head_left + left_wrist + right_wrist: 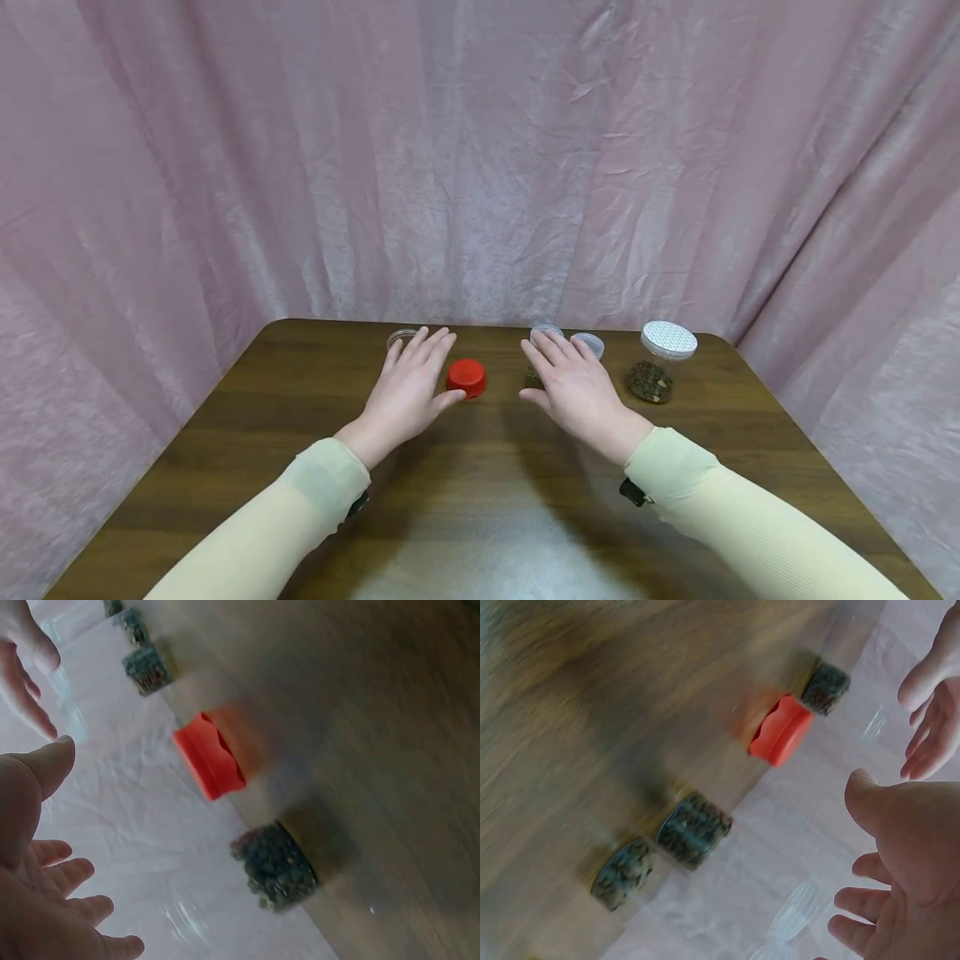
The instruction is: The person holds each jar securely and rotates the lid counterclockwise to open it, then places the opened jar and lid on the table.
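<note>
My left hand (403, 396) hovers above the table with its fingers stretched forward and holds nothing. Behind its fingertips, a clear lidded jar (401, 337) is mostly hidden; dark, lumpy contents (276, 868) fill its lower part in the left wrist view. A red, round, cup-like piece (466, 378) with a wavy lower edge stands between the hands, nearest the left thumb. My right hand (581, 392) is likewise raised, fingers spread and holding nothing. Two clear jars, one farther left (546, 328) and one beside it (589, 344), are partly covered by it.
Right of the right hand stands a taller clear jar (651, 380) with a white patterned lid (669, 339) and dried, dark bits inside. The wooden table (472, 508) ends at a far edge just behind the jars. Pink curtains (450, 167) hang around it.
</note>
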`<state>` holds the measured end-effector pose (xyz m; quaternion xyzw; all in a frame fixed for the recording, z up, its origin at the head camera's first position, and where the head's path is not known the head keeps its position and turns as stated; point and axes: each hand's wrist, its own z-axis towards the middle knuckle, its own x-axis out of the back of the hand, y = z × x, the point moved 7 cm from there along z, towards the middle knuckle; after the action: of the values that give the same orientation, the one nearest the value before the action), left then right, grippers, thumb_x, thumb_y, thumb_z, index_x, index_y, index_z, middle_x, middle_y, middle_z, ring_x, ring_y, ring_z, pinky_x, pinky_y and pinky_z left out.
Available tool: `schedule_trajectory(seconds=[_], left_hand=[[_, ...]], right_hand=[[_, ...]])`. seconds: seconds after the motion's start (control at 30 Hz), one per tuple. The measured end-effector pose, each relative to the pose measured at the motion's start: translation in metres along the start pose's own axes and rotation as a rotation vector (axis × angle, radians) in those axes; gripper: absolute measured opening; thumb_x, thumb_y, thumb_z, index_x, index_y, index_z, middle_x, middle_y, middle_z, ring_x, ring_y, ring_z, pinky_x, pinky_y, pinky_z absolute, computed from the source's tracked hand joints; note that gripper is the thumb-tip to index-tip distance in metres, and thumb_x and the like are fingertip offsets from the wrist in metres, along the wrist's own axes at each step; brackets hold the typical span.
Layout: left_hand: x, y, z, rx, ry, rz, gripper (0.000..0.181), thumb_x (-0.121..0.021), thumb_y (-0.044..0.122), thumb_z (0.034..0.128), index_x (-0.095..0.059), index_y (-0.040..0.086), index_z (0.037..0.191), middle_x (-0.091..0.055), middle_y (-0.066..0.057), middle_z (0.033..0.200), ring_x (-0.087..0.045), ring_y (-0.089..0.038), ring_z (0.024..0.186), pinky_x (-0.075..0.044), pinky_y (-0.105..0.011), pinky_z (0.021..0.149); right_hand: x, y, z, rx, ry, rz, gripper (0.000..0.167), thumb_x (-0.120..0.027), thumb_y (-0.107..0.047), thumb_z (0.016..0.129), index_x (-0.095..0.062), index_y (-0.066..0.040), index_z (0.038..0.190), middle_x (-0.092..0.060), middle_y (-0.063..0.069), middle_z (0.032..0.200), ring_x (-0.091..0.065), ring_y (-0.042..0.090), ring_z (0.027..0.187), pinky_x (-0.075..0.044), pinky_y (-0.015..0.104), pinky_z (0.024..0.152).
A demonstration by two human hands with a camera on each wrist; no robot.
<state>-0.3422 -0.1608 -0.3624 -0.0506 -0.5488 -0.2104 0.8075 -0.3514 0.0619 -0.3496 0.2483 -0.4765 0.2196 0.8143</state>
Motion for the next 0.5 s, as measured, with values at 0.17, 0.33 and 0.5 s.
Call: schedule_trajectory(seconds=[0.17, 0.33, 0.5], left_hand=[[-0.006, 0.011, -0.003, -0.032, -0.010, -0.028, 0.091, -0.088, 0.043, 0.0968, -0.042, 0.010, 0.169, -0.041, -0.010, 0.174, -0.030, -0.038, 0.164, -0.019, -0.066, 0.130], [-0.014, 0.021, -0.006, -0.063, -0.038, -0.046, 0.094, -0.087, 0.044, 0.0968, -0.039, 0.011, 0.170, -0.041, -0.010, 0.174, -0.031, -0.039, 0.164, -0.020, -0.066, 0.130], [-0.018, 0.030, -0.009, -0.089, -0.056, -0.081, 0.093, -0.088, 0.042, 0.0971, -0.038, 0.012, 0.171, -0.042, -0.009, 0.174, -0.032, -0.038, 0.163, -0.023, -0.066, 0.129]], right_hand=[[0.003, 0.011, -0.005, -0.006, 0.039, 0.004, 0.078, -0.085, -0.044, 0.098, -0.058, -0.001, 0.157, -0.058, 0.022, 0.159, -0.054, 0.042, 0.148, -0.042, 0.059, 0.120], [0.001, 0.019, -0.009, -0.031, 0.019, 0.004, 0.077, -0.085, -0.044, 0.098, -0.058, -0.001, 0.157, -0.057, 0.023, 0.159, -0.054, 0.043, 0.147, -0.041, 0.058, 0.121], [-0.005, 0.030, -0.009, -0.081, -0.036, 0.008, 0.078, -0.082, -0.045, 0.101, -0.055, -0.001, 0.160, -0.054, 0.024, 0.161, -0.050, 0.043, 0.150, -0.038, 0.060, 0.123]])
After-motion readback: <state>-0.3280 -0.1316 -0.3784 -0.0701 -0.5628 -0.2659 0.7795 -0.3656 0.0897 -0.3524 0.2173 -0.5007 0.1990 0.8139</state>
